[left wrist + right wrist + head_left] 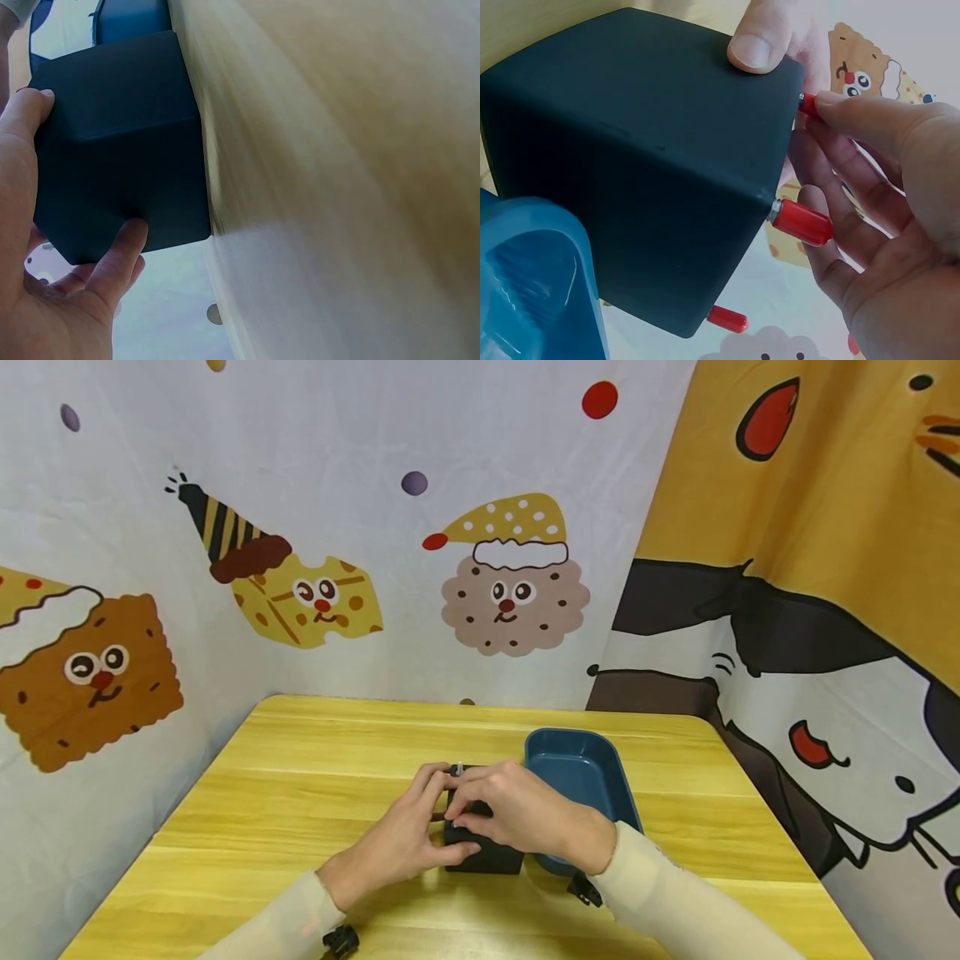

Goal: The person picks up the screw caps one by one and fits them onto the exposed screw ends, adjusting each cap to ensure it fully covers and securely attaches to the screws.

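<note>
A black box (495,857) stands on the table between the two hands. Several red-capped pegs stick out of one face of it, seen in the right wrist view. My left hand (393,839) holds the box from the left, with its thumb and fingers spread over the sides. With thumb and fingertips, my right hand (528,810) pinches one red-capped peg (808,105) at the box's edge. A second red-capped peg (804,223) sticks out near its fingers, and another red-capped peg (727,319) is lower down. In the head view the hands cover most of that face.
A blue tray (618,777) stands right beside the box, partly behind the right forearm. The wooden table (337,752) reaches back to a printed curtain (337,468). A black wrist fitting (585,889) hangs under the right sleeve, another black fitting (341,941) by the left.
</note>
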Tool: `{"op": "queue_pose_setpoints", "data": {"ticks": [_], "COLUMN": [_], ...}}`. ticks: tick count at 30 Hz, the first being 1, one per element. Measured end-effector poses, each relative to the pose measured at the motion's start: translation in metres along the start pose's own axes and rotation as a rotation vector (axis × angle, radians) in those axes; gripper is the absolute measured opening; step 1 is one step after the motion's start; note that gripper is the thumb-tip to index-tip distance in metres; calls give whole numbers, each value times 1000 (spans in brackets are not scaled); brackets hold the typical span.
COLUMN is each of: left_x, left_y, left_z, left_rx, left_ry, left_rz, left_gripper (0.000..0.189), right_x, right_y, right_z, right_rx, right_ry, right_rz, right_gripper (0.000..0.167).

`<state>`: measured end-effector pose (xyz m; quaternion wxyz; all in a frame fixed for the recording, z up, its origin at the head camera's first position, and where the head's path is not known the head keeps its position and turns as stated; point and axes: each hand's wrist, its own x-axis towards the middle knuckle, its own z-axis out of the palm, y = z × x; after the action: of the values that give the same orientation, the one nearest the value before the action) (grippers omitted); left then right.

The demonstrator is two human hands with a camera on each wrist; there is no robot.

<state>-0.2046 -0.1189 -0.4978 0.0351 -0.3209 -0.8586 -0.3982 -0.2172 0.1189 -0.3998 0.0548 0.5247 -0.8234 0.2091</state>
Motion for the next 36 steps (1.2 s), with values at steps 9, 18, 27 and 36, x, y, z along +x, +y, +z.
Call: {"op": "queue_pose_setpoints", "data": {"ticks": [9, 18, 27, 36], "left_x": [-2, -1, -4, -5], "left_y": [-1, 0, -2, -2], "left_z": [0, 0, 1, -6], "left_rx": [-11, 18, 23, -67], "left_ry": [3, 14, 7, -45], "left_rz": [-17, -11, -23, -58], "left_gripper": [71, 74, 81, 90], "right_x": [1, -3, -17, -31], "right_y": [0, 1, 3, 4], "right_z": [1, 1, 4, 2], "right_rx": [13, 10, -46, -102], "right_ry": [10, 42, 55, 41], "right_rz": [-10, -32, -73, -82], "right_gripper": [13, 13, 23, 39]}}
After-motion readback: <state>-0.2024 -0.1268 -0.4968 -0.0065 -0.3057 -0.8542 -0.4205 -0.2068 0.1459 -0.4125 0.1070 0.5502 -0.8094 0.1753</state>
